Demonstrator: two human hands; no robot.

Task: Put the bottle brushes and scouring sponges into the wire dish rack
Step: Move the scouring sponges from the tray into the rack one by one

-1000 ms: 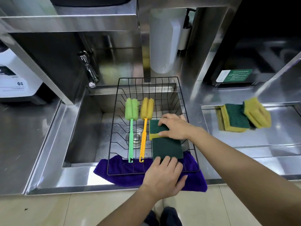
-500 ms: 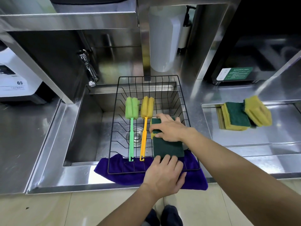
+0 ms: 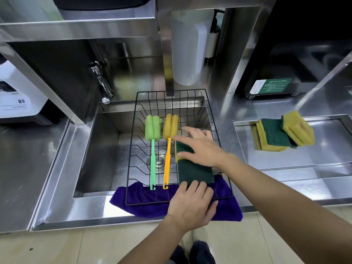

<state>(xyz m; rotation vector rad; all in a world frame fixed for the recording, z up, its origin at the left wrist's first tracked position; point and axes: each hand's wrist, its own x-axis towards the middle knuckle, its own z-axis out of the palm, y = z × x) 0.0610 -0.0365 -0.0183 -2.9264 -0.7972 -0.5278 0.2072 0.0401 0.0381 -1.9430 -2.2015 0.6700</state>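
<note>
The black wire dish rack (image 3: 133,149) spans the sink. Inside it lie a green bottle brush (image 3: 153,159) and an orange bottle brush (image 3: 167,159), side by side with their heads at the far end. To their right, two scouring sponges lie end to end with the dark green side up. The near sponge (image 3: 196,173) shows fully. The far sponge (image 3: 178,147) is mostly hidden under my right hand (image 3: 202,149), whose fingers are spread and whose thumb touches the sponge's edge. My left hand (image 3: 192,204) rests flat at the rack's front, fingertips on the near sponge's end.
Several more yellow-green sponges (image 3: 274,135) are piled in a shallow recessed steel tray (image 3: 323,157) to the right. A purple cloth (image 3: 148,208) lies under the rack's front edge. A faucet (image 3: 102,86) stands at the sink's back left, and a white appliance (image 3: 17,98) sits far left.
My right hand has lifted off the far sponge and spread its fingers, drifting slightly right. The left hand and both brushes have stayed put.
</note>
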